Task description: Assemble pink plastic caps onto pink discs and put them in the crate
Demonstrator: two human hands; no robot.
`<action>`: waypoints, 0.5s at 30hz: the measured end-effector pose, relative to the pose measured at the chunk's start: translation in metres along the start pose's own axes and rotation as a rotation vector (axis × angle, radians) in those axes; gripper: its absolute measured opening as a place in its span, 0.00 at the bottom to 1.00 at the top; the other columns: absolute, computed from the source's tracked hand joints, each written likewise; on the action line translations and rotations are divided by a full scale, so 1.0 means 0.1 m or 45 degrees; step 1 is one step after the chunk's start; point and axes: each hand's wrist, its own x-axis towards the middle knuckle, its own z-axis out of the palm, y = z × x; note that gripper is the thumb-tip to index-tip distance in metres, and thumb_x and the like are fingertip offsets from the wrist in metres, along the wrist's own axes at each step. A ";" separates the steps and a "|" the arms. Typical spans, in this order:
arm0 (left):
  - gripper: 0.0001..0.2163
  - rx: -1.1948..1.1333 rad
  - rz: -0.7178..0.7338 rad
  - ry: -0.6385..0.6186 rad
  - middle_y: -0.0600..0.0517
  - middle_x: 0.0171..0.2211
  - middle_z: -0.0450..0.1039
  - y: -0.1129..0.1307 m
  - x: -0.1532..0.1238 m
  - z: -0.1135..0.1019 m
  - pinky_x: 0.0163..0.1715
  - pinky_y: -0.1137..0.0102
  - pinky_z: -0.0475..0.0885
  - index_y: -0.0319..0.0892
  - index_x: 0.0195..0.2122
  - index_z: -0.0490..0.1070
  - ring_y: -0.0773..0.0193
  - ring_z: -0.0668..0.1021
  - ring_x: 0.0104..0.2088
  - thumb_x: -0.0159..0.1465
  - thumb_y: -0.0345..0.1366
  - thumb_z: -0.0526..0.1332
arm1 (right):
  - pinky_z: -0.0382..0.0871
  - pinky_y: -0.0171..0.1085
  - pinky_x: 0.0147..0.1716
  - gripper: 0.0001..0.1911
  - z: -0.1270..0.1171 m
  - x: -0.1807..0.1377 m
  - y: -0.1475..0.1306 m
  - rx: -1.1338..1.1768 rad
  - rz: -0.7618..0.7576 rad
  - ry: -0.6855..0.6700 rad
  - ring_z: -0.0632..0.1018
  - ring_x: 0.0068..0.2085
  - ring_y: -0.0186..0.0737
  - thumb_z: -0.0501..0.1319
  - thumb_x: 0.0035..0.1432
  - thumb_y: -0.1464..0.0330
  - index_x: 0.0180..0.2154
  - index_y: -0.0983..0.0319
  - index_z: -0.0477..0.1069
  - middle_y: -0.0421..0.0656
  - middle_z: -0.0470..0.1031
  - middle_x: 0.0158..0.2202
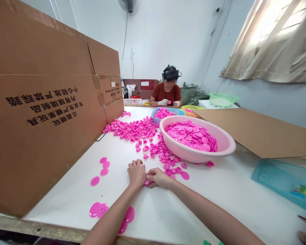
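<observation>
Together, the left grip (pixel 136 173) and right grip (pixel 156 177) meet on the bench (pixel 66 197). The left is curled closed, knuckles up, and the right's fingers (pixel 153 174) press in against it. Whether they pinch the pink plastic disc (pixel 147 182) showing at their lower edge cannot be told. A few loose pink discs (pixel 95 181) lie flat on the near side of the pink basin (pixel 193 159), which holds a heaped pile of discs (pixel 191 136). A long spill of small pink cups (pixel 132 129) lies loose beside the basin, so much is gathered and much lies out. Just behind the basin, a blue basket (pixel 155 117) holds more pink pieces. Farther beyond it, a seated co-worker (pixel 167 92) in white gloves handles a pink piece. A tall cardboard carton (pixel 40 102) walls off the basin's left side, and a cardboard sheet (pixel 257 132) crowds its right.
</observation>
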 end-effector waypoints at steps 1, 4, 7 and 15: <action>0.10 0.025 0.000 -0.002 0.46 0.38 0.63 0.00 -0.01 0.01 0.36 0.64 0.57 0.42 0.38 0.63 0.55 0.64 0.40 0.59 0.39 0.48 | 0.72 0.31 0.28 0.03 -0.04 0.00 -0.02 0.018 0.025 -0.051 0.76 0.25 0.32 0.58 0.51 0.74 0.27 0.67 0.64 0.40 0.71 0.21; 0.10 0.062 0.039 0.004 0.46 0.38 0.63 0.02 -0.03 0.05 0.36 0.64 0.56 0.42 0.37 0.63 0.56 0.63 0.40 0.60 0.38 0.46 | 0.72 0.28 0.25 0.03 -0.15 0.06 -0.08 -0.045 0.143 -0.155 0.76 0.24 0.32 0.60 0.48 0.76 0.26 0.68 0.66 0.40 0.71 0.19; 0.11 0.059 0.060 -0.019 0.47 0.37 0.64 0.05 -0.01 0.09 0.36 0.64 0.55 0.43 0.38 0.63 0.56 0.63 0.40 0.61 0.38 0.45 | 0.71 0.27 0.22 0.04 -0.23 0.17 -0.10 -0.195 0.266 -0.211 0.75 0.22 0.34 0.60 0.47 0.77 0.23 0.68 0.65 0.41 0.72 0.16; 0.12 -0.047 0.033 -0.160 0.49 0.33 0.70 0.07 -0.01 0.03 0.33 0.68 0.57 0.44 0.40 0.62 0.60 0.69 0.36 0.61 0.39 0.44 | 0.70 0.29 0.21 0.08 -0.13 0.10 -0.04 -0.218 0.157 -0.090 0.74 0.19 0.32 0.55 0.51 0.78 0.22 0.66 0.63 0.39 0.69 0.13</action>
